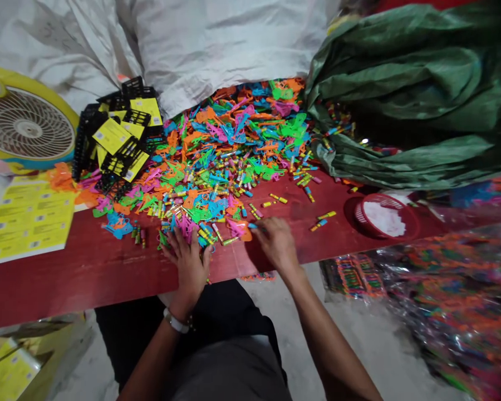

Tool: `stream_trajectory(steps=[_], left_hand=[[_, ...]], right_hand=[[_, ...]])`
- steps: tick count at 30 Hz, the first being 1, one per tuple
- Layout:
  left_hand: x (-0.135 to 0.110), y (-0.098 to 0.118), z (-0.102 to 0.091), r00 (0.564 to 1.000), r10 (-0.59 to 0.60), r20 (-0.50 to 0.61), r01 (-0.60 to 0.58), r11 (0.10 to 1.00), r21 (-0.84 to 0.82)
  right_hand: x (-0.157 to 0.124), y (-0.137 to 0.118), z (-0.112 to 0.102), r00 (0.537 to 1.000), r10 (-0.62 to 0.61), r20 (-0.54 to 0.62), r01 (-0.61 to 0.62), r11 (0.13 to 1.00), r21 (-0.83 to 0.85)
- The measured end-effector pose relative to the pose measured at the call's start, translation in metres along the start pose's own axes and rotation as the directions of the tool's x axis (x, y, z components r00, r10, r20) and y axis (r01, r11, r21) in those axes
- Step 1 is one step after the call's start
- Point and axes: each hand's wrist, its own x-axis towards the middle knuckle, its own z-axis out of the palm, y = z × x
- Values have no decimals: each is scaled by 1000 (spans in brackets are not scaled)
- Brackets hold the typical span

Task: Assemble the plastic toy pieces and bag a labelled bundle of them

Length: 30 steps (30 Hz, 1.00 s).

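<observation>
Going left to right: well left of the pile of little plastic toy parts [225, 150] there's a yellow fan [25, 125] lying flat, with yellow label sheets [29, 220] on the red table [87, 267] in front of it. A stack of black plastic racks [117, 136] with yellow labels touches the pile's left edge.

At the pile's near edge, the left hand [190, 259] lies flat with its fingers spread over pink and green bits. It's pressing, not gripping, as far as I can see. Just right of that, the right hand [275, 242] is curled, with its fingertips at a small blue piece [253, 225]. I can't tell if it's actually pinched.

Loose yellow-and-blue capsules [278, 197] trail off the pile's right side toward a red basket [382, 217], with a green tarp [409, 94] behind it.

My worry is that the hands work right at the table edge. One sweep could send round pieces rolling onto the floor, and the parts look tangled enough that pulling one could drag others along.
</observation>
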Motion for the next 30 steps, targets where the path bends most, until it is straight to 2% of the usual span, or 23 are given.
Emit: stream_trajectory(steps=[4, 6, 7, 9, 11, 13, 15, 17, 20, 23, 26, 28, 30], left_hand=[[7, -7, 3, 995, 0, -95, -6, 998, -63], [16, -10, 5, 990, 23, -136, -34, 996, -79], [22, -12, 6, 988, 42, -151, -56, 995, -86], [40, -14, 5, 981, 98, -166, -116, 988, -104], [63, -17, 4, 977, 138, -163, -159, 980, -120], [90, -18, 0, 980, 137, -143, -154, 981, -115], [117, -20, -4, 989, 121, -87, -128, 988, -83], [138, -23, -9, 993, 118, 10, -117, 991, -61], [154, -28, -18, 992, 91, 88, -81, 991, -111], [155, -36, -29, 997, 47, 64, -33, 980, -197], [146, -45, -42, 1000, -7, 1, 7, 956, -292], [135, -48, -49, 990, -128, -60, 92, 908, -409], [119, -42, -51, 971, -230, -65, 164, 839, -519]], right_hand=[[4, 59, -43, 969, 104, -223, -142, 977, -161], [12, 69, -46, 929, 114, -351, -191, 963, -192], [18, 65, -42, 921, 77, -381, -159, 969, -188], [35, 43, -21, 936, -56, -346, 8, 990, -139], [57, 8, 8, 951, -216, -222, 206, 976, -65], [81, -24, 33, 928, -359, -102, 355, 933, -59], [100, -44, 47, 894, -448, -8, 447, 892, -75], [112, -50, 50, 881, -472, 44, 473, 874, -111], [114, -42, 41, 891, -444, 89, 453, 875, -169], [104, -27, 27, 915, -386, 118, 402, 900, -169], [88, -14, 11, 968, -248, 40, 251, 960, -121], [75, -10, 3, 991, -120, -60, 121, 993, 11], [62, -16, 1, 991, 44, -128, -8, 963, 271]])
